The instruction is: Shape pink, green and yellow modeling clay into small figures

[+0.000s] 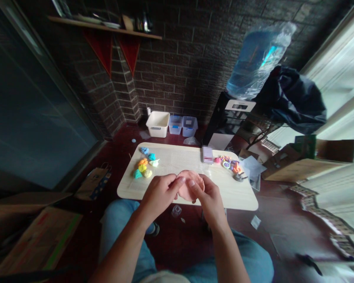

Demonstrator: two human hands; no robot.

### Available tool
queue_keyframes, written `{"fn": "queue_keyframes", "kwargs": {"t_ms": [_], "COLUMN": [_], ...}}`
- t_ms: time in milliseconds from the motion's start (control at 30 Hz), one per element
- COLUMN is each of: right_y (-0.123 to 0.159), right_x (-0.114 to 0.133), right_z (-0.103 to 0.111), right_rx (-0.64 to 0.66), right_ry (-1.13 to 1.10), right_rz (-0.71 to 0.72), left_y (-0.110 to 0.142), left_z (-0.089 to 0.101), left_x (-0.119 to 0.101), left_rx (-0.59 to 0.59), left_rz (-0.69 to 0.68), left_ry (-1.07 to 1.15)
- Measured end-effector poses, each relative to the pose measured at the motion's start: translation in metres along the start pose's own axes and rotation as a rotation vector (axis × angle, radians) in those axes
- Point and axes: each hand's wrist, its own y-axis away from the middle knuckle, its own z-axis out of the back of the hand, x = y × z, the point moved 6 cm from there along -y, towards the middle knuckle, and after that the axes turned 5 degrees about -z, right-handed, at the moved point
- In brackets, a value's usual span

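Between my two hands is a flattened, roundish piece of pink modelling clay [185,193], held above the near edge of a pale table [179,157]. My left hand [163,190] pinches its left rim, thumb on top. On the other side my right hand [210,195] grips the right part, its thumb pressed onto the face of the clay. The fingers underneath are mostly hidden. Several lumps of coloured clay [142,168], in blue, teal, orange, yellow and green, lie at the table's left. Small shaped clay pieces [226,165] sit at its right.
A phone-like rectangle [207,154] lies at the table's back edge. Behind stand a white bin [158,124], clear blue bins [189,126] and a water dispenser [224,122]. Cardboard boxes [306,161] are at the right, and another carton [38,239] at the left.
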Motion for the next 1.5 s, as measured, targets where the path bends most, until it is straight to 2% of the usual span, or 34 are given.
{"fn": "queue_keyframes", "kwargs": {"t_ms": [100, 233, 333, 467, 600, 900, 1067, 1133, 1233, 1367, 1500], "right_y": [-0.002, 0.000, 0.003, 0.007, 0.009, 0.009, 0.008, 0.007, 0.006, 0.008, 0.011], "right_x": [0.001, -0.001, 0.002, 0.008, 0.012, 0.023, 0.023, 0.023, 0.023, 0.027, 0.029], "right_z": [0.002, -0.001, -0.003, -0.002, -0.001, 0.002, 0.007, 0.006, 0.006, 0.008, 0.009], "right_rx": [-0.030, -0.044, -0.034, -0.059, -0.075, 0.016, -0.074, -0.068, -0.057, -0.117, -0.189], "right_ry": [0.014, 0.007, 0.041, 0.161, 0.276, 0.390, 0.447, 0.429, 0.406, 0.475, 0.465], "right_rz": [0.022, 0.023, 0.028, 0.073, 0.133, 0.270, 0.292, 0.288, 0.279, 0.333, 0.377], "left_y": [-0.002, -0.008, -0.012, -0.016, -0.017, -0.021, -0.021, -0.021, -0.021, -0.020, -0.018], "left_z": [0.005, 0.007, 0.005, 0.005, 0.010, 0.010, 0.013, 0.014, 0.019, 0.018, 0.015], "left_x": [-0.008, -0.017, -0.023, -0.026, -0.029, -0.022, -0.015, -0.014, -0.017, -0.024, -0.023], "left_rx": [-0.053, -0.138, -0.114, -0.073, -0.101, -0.098, -0.139, -0.154, -0.195, -0.193, -0.215], "left_rz": [-0.057, -0.148, -0.227, -0.260, -0.278, -0.233, -0.194, -0.195, -0.229, -0.259, -0.185], "left_ry": [-0.013, 0.119, 0.168, 0.174, 0.142, 0.195, 0.199, 0.186, 0.103, 0.025, 0.092]}}
